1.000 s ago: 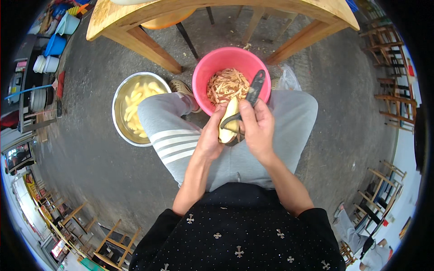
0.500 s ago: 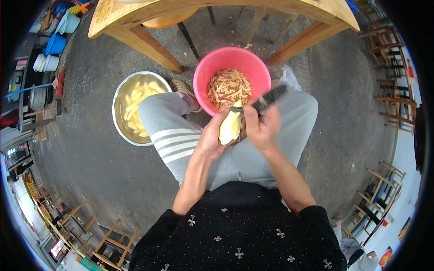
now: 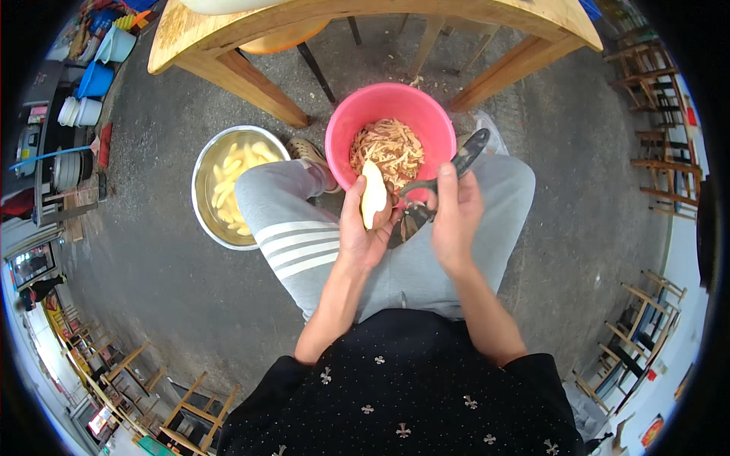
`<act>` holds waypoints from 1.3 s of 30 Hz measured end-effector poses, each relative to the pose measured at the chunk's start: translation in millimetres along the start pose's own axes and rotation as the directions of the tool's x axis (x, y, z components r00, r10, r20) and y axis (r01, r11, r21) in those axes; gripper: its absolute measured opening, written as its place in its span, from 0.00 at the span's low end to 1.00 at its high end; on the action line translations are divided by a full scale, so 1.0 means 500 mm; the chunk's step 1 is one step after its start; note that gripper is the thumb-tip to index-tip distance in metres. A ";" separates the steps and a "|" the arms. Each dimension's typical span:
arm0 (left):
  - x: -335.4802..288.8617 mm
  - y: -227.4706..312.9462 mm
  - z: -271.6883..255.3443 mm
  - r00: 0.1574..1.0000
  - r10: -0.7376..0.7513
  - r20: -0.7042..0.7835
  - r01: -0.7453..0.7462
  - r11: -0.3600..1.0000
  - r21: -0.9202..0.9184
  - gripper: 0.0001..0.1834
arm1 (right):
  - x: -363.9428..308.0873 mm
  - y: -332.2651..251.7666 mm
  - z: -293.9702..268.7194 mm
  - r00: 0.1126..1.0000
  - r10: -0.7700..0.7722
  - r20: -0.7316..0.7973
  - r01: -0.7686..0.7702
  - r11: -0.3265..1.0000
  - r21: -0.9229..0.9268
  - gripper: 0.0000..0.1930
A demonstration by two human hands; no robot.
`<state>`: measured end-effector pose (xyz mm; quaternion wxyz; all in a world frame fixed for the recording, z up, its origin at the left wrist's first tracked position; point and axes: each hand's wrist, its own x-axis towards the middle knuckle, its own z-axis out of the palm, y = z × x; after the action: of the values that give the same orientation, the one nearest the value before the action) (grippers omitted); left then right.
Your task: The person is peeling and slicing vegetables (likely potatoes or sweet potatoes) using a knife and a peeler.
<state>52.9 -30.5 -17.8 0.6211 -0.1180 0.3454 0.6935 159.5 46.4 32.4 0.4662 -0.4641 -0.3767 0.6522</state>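
In my left hand (image 3: 360,234) is a long, half-peeled potato (image 3: 373,199), pale yellow on its bared side and brown where skin remains. My right hand (image 3: 456,216) grips a black peeler (image 3: 469,152), its handle pointing up to the right and its head curving toward the potato, a small gap apart from it. Just beyond both hands stands a pink bucket (image 3: 391,93) with a heap of brown and cream peelings (image 3: 388,148) inside. Left of my knee, a steel basin (image 3: 204,220) holds water and several peeled yellow potatoes (image 3: 228,182).
A wooden table (image 3: 262,87) rises beyond the bucket, with an orange-topped stool (image 3: 285,36) under it. Beside the bucket lies a clear plastic bag (image 3: 490,133). Wooden chairs (image 3: 665,182) line the right wall. Tubs and a shelf (image 3: 49,167) stand far left.
The peeler has come away from the potato and swung to the right. My left hand has turned the potato, so brown skin now shows on its right side.
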 end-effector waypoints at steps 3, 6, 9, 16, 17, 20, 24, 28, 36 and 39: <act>0.006 -0.025 0.005 0.992 0.115 -0.045 -0.117 0.992 -0.041 0.25 | -0.018 0.021 -0.002 0.998 -0.012 0.058 0.013 1.000 -0.019 0.11; -0.001 -0.035 0.028 0.983 0.146 -0.107 -0.152 0.987 -0.049 0.23 | -0.040 0.041 -0.008 0.990 -0.041 0.138 0.044 0.999 -0.019 0.11; -0.015 -0.039 0.065 0.981 0.115 -0.155 -0.134 0.984 -0.119 0.24 | -0.054 0.055 0.015 0.990 -0.081 0.113 0.076 0.996 0.046 0.10; -0.007 -0.045 0.034 0.982 0.081 -0.168 -0.102 0.988 -0.118 0.19 | -0.039 0.030 0.020 0.985 -0.099 0.139 0.115 0.987 -0.110 0.11; -0.006 -0.046 0.035 0.989 0.073 -0.126 -0.088 0.989 -0.118 0.19 | -0.024 0.035 0.022 0.990 -0.071 0.121 0.079 0.995 -0.060 0.12; 0.004 -0.042 0.025 0.992 0.091 -0.092 -0.098 0.992 -0.076 0.20 | -0.007 0.034 0.023 0.992 0.003 0.130 0.001 1.000 -0.031 0.13; -0.011 -0.035 0.036 0.986 0.138 -0.097 -0.135 0.990 0.034 0.23 | 0.049 0.035 0.030 0.987 0.043 0.153 -0.027 0.994 -0.101 0.13; 0.002 -0.037 0.001 0.990 0.132 0.044 -0.134 0.991 0.033 0.22 | 0.056 0.046 0.040 0.993 -0.034 0.111 0.040 0.998 -0.055 0.12; 0.000 -0.014 0.016 0.998 0.060 -0.006 -0.060 0.998 0.006 0.21 | 0.114 0.036 -0.005 0.904 -0.382 0.195 0.427 0.767 -0.479 0.09; 0.006 -0.016 0.001 0.995 0.101 -0.004 -0.101 0.995 0.012 0.22 | 0.052 -0.015 0.033 0.976 -0.150 0.155 0.178 0.967 -0.183 0.09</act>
<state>59.9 -27.7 -21.6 0.5850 -0.0983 0.3566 0.7218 142.1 72.7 37.7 0.4431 -0.4279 -0.5081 0.6020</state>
